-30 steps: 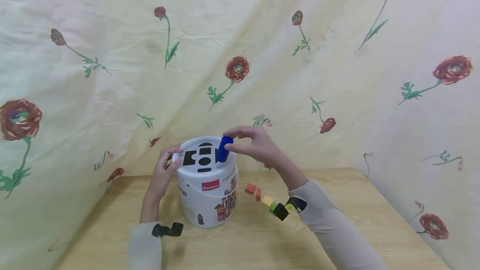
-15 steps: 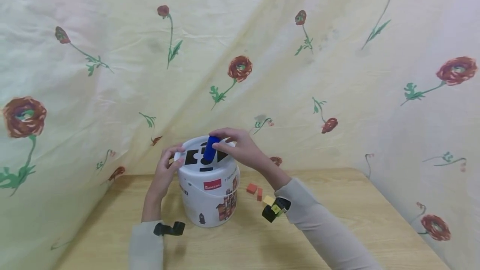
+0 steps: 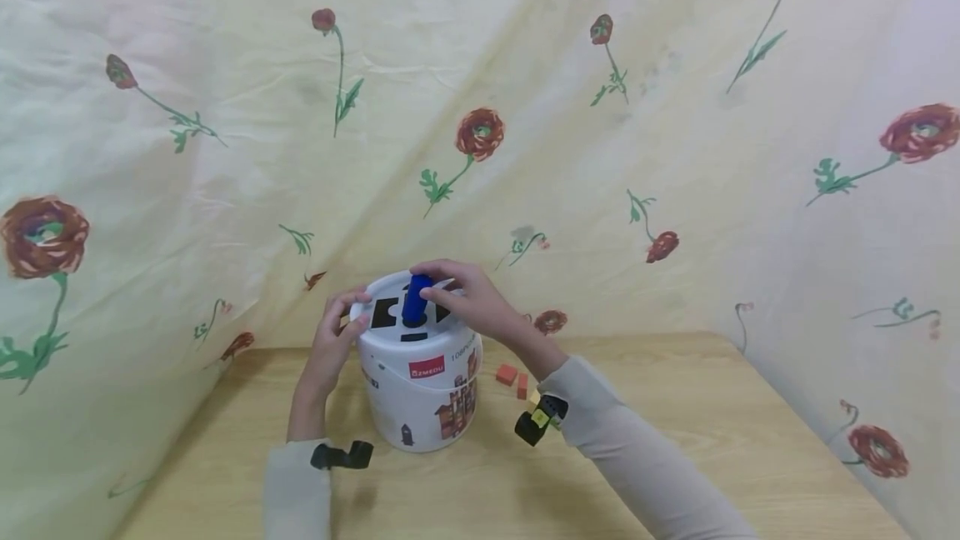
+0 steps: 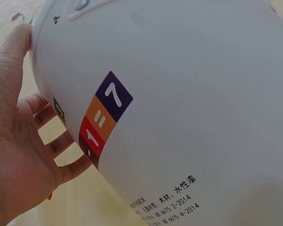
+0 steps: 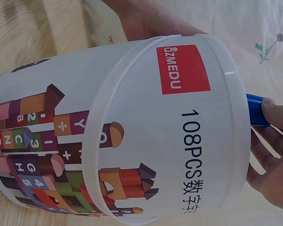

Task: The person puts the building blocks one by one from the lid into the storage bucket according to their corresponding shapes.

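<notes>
My right hand [image 3: 480, 302] pinches a blue cylinder block [image 3: 416, 298] between thumb and fingers. The block stands almost upright, leaning slightly, with its lower end at the round hole in the white lid [image 3: 386, 342]. Whether it has entered the hole cannot be told. Under the lid is a white bucket [image 3: 405, 407] with printed block pictures. My left hand [image 3: 327, 348] rests against the bucket's left side and lid rim; in the left wrist view its fingers [image 4: 70, 169] lie along the wall. The right wrist view shows the block [image 5: 258, 110] sticking up above the rim.
Red blocks [image 3: 506, 374] lie on the wooden table [image 3: 660, 415] right of the bucket, with a yellow one partly hidden by the right wrist's camera mount [image 3: 534, 427]. Flowered cloth [image 3: 480, 190] hangs behind. A thin handle [image 5: 96, 141] loops across the bucket's front.
My right hand has carried the blue cylinder block leftward from the lid's right side to the round hole in the middle. My left hand has stayed at the bucket's left side.
</notes>
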Demonstrator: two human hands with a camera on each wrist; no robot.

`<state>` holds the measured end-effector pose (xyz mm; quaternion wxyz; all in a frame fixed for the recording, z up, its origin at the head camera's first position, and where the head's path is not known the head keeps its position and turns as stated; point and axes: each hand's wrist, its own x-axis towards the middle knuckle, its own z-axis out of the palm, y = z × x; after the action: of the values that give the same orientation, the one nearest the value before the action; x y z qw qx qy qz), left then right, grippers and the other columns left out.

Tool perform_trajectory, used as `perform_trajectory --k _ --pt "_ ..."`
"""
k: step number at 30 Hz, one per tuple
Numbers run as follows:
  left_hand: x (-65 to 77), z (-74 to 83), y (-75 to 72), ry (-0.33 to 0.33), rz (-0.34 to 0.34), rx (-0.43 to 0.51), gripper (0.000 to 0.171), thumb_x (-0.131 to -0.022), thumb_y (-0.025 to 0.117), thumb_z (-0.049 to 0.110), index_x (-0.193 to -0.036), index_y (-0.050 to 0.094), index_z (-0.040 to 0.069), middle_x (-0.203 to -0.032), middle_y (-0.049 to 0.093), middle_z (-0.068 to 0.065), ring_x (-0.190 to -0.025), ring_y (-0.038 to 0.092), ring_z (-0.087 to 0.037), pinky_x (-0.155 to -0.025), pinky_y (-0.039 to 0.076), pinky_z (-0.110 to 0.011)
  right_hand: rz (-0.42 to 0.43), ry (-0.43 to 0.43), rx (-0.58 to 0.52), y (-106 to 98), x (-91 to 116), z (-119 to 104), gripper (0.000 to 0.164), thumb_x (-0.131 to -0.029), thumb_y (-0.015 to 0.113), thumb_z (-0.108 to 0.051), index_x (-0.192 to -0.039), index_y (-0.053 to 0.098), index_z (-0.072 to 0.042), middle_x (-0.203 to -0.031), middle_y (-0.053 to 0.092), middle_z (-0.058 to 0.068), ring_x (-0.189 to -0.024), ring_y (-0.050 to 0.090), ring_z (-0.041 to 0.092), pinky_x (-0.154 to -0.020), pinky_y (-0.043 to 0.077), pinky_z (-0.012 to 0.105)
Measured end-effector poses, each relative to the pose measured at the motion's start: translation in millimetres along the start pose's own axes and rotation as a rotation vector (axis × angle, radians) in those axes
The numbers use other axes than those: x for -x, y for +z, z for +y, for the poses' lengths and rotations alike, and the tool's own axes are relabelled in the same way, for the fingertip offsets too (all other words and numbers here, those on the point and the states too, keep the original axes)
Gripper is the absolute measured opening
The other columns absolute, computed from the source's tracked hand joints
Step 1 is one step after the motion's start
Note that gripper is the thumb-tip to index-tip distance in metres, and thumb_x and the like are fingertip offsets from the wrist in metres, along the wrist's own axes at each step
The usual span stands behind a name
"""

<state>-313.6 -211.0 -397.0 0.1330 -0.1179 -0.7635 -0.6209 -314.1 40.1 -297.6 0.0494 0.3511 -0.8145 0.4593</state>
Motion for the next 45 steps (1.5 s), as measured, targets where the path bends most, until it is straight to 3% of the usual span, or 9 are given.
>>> perform_trajectory --k 7,15,25,35,45 --pt "2.4 0.8 -0.7 -0.002 -0.007 0.005 0.042 -0.100 0.055 0.029 -0.136 0.052 0.008 -0.160 0.032 -0.006 -0.134 0.036 -0.029 -0.093 0.048 -0.023 -0.016 0.014 -0.014 2.2 2.1 2.6 0.038 -0.102 0.061 -0.017 -0.139 0.060 -0.009 -0.138 0.064 0.011 -0.123 0.063 0.026 -0.102 0.053 0.042" --pt "1.2 1.6 -3.2 0.014 0.001 -0.007 0.043 -0.101 0.054 0.031 -0.136 0.052 0.008 -0.160 0.032 -0.007 -0.134 0.037 -0.029 -0.099 0.046 -0.034 -0.027 -0.001 -0.012 3.7 0.3 4.1 0.036 -0.103 0.059 -0.014 -0.138 0.060 -0.008 -0.138 0.064 0.012 -0.123 0.063 0.027 -0.101 0.053 0.041" --pt "3.2 1.3 -2.8 0.018 -0.018 0.009 0.040 -0.101 0.054 0.028 -0.136 0.052 0.007 -0.159 0.033 -0.007 -0.132 0.036 -0.028 -0.097 0.046 -0.036 -0.069 -0.023 0.053 4.5 1.0 3.5 0.035 -0.102 0.060 -0.013 -0.136 0.063 -0.009 -0.134 0.067 0.011 -0.120 0.063 0.026 -0.102 0.052 0.048" --pt "1.0 2.4 -4.0 0.027 -0.017 0.012 0.040 -0.102 0.054 0.028 -0.136 0.052 0.008 -0.158 0.033 -0.006 -0.133 0.037 -0.028 -0.093 0.048 -0.023 -0.073 0.022 0.089 12.9 -1.7 3.7 0.037 -0.098 0.067 -0.017 -0.135 0.065 -0.013 -0.129 0.068 0.008 -0.115 0.064 0.023 -0.095 0.054 0.035" --pt "0.8 1.4 -1.5 0.028 -0.020 0.020 0.039 -0.101 0.054 0.026 -0.136 0.052 0.008 -0.158 0.034 -0.006 -0.133 0.037 -0.028 -0.091 0.050 -0.018 -0.029 0.049 0.054 19.7 1.4 6.6 0.035 -0.095 0.071 -0.017 -0.130 0.067 -0.014 -0.124 0.069 0.007 -0.114 0.065 0.024 -0.092 0.056 0.036"
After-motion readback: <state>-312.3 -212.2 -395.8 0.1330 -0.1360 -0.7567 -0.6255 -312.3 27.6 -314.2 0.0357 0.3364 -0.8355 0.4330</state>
